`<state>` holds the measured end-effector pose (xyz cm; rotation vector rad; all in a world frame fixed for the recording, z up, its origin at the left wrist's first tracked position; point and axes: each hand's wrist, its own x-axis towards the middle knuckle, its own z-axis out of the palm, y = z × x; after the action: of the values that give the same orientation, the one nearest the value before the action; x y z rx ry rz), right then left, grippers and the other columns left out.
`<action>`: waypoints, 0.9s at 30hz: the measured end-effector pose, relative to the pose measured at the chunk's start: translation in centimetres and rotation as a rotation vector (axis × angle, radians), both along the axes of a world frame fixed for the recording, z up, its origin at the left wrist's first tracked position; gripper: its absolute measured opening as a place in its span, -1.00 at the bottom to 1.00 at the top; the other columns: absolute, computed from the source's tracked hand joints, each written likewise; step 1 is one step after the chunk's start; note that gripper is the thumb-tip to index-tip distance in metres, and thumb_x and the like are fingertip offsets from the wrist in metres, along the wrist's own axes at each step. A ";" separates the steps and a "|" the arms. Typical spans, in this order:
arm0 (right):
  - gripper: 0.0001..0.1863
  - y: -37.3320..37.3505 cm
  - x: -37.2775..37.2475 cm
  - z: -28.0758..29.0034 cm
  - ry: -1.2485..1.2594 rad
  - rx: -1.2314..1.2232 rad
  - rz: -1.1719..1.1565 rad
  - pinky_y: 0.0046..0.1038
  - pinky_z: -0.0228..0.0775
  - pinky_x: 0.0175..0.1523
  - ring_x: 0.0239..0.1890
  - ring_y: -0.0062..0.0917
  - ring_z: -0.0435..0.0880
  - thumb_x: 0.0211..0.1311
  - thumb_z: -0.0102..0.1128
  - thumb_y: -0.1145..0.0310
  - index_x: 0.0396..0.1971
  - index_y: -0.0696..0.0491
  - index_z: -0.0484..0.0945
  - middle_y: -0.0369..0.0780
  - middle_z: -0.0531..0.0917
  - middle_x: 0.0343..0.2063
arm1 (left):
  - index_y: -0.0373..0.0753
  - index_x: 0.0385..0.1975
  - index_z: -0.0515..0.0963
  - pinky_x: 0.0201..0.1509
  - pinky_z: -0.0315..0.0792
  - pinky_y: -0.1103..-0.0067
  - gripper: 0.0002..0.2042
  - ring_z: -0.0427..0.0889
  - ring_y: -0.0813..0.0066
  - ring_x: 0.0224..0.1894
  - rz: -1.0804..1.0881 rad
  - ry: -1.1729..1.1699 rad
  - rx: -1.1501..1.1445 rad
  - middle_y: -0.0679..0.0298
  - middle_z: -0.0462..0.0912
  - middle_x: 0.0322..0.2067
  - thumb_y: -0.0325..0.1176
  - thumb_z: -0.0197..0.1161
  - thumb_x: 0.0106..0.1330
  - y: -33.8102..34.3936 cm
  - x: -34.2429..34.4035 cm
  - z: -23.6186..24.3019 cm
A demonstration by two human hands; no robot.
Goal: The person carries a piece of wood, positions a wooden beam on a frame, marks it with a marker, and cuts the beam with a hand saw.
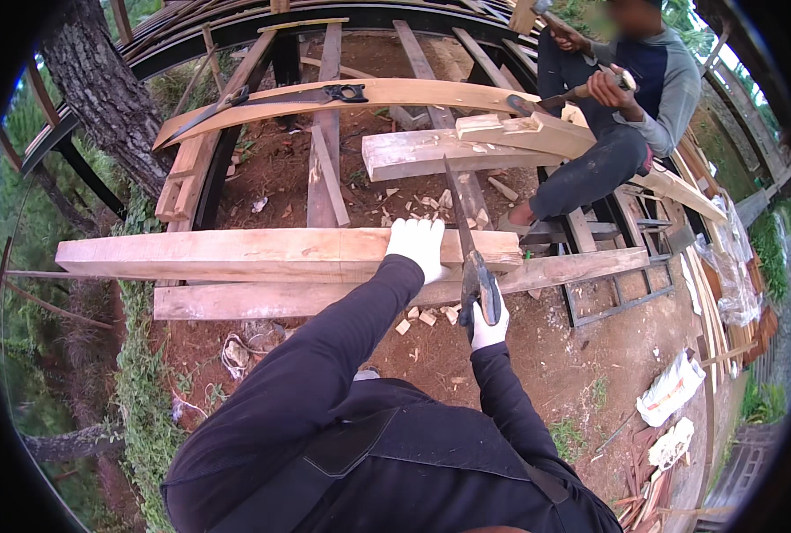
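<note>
A long, pale wooden beam lies crosswise before me. My left hand, in a white glove, presses on it right of its middle, the fingers curled over the far edge. In my right hand, also gloved, is the handle of a handsaw. Its blade points away from me and crosses the beam near the right end. Whether the teeth sit in a cut is not clear. Beneath and nearer to me runs a second beam, with its right part angled upward.
At the far right a co-worker sits holding a mallet and a chisel-like tool over a notched timber. Another handsaw rests on a curved plank. Wood offcuts litter the soil; a white sack lies right.
</note>
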<state>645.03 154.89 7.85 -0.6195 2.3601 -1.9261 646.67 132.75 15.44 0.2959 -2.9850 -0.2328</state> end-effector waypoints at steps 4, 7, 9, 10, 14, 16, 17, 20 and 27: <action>-0.35 -0.4 0.6 1.3 -0.029 0.009 -0.001 -0.40 0.29 0.38 0.27 -0.39 0.52 0.19 0.25 0.57 0.33 0.26 0.35 -0.05 0.53 0.24 | -0.25 0.29 0.35 0.27 0.23 0.21 -0.13 0.51 0.16 0.10 -0.005 0.046 0.000 0.09 0.55 -0.01 0.15 0.44 0.03 -0.3 -0.1 -0.5; -0.35 -0.4 0.9 1.8 -0.021 0.021 -0.009 -0.41 0.32 0.35 0.25 -0.38 0.54 0.20 0.25 0.57 0.32 0.26 0.35 -0.01 0.55 0.23 | -0.25 0.28 0.36 0.28 0.22 0.21 -0.13 0.50 0.16 0.11 -0.009 0.046 0.018 0.10 0.55 -0.01 0.16 0.44 0.02 -0.3 -0.1 -0.3; -0.32 -0.5 0.7 1.4 -0.021 -0.004 0.007 -0.41 0.31 0.35 0.26 -0.36 0.54 0.16 0.27 0.57 0.33 0.26 0.34 -0.01 0.55 0.23 | -0.25 0.27 0.37 0.29 0.21 0.20 -0.14 0.50 0.17 0.11 -0.004 0.025 0.023 0.12 0.55 -0.01 0.17 0.44 0.02 -0.4 0.0 -0.2; -0.31 -0.3 0.6 1.3 -0.005 0.025 0.005 -0.41 0.30 0.36 0.26 -0.36 0.54 0.15 0.27 0.57 0.33 0.26 0.33 -0.01 0.55 0.23 | -0.26 0.26 0.37 0.29 0.21 0.20 -0.14 0.50 0.17 0.11 -0.003 0.028 0.021 0.11 0.56 -0.01 0.16 0.44 0.01 -0.4 -0.2 -0.4; -0.30 0.4 0.3 0.7 -0.021 0.029 0.017 -0.41 0.28 0.38 0.28 -0.37 0.52 0.15 0.27 0.57 0.34 0.27 0.32 0.00 0.54 0.23 | -0.26 0.26 0.37 0.29 0.21 0.21 -0.14 0.50 0.17 0.11 -0.020 0.067 0.008 0.11 0.56 -0.01 0.15 0.44 0.01 -0.2 -0.2 -0.4; -0.30 0.3 0.3 0.6 -0.029 0.006 0.018 -0.41 0.27 0.38 0.29 -0.37 0.52 0.15 0.27 0.57 0.34 0.27 0.32 0.00 0.54 0.24 | -0.26 0.26 0.37 0.29 0.21 0.21 -0.14 0.51 0.18 0.11 -0.012 0.052 0.023 0.11 0.56 -0.01 0.15 0.43 0.01 -0.2 0.0 -0.2; -0.30 0.3 0.4 0.5 -0.039 -0.014 0.019 -0.41 0.27 0.39 0.30 -0.37 0.51 0.14 0.26 0.57 0.34 0.27 0.32 0.00 0.54 0.24 | -0.26 0.26 0.37 0.29 0.21 0.21 -0.14 0.51 0.18 0.11 -0.010 0.054 0.020 0.11 0.56 -0.01 0.15 0.43 0.01 -0.2 0.0 -0.2; -0.29 0.4 0.5 0.4 -0.029 0.063 0.004 -0.40 0.25 0.40 0.32 -0.37 0.49 0.15 0.26 0.57 0.35 0.26 0.31 0.00 0.53 0.25 | -0.26 0.26 0.37 0.28 0.21 0.22 -0.15 0.51 0.18 0.10 -0.010 0.076 0.027 0.11 0.56 -0.01 0.14 0.43 0.00 -0.2 0.2 -0.4; -0.28 0.1 0.1 0.7 -0.036 -0.013 0.041 -0.40 0.24 0.41 0.32 -0.38 0.48 0.17 0.25 0.55 0.37 0.25 0.28 -0.02 0.51 0.27 | -0.26 0.28 0.35 0.27 0.18 0.20 -0.14 0.49 0.17 0.13 -0.027 0.051 0.020 0.10 0.55 0.04 0.15 0.41 0.04 -0.4 0.0 -0.5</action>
<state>645.10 155.03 8.59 -0.6234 2.2971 -1.9212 646.63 132.37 14.98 0.2485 -2.9392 -0.2697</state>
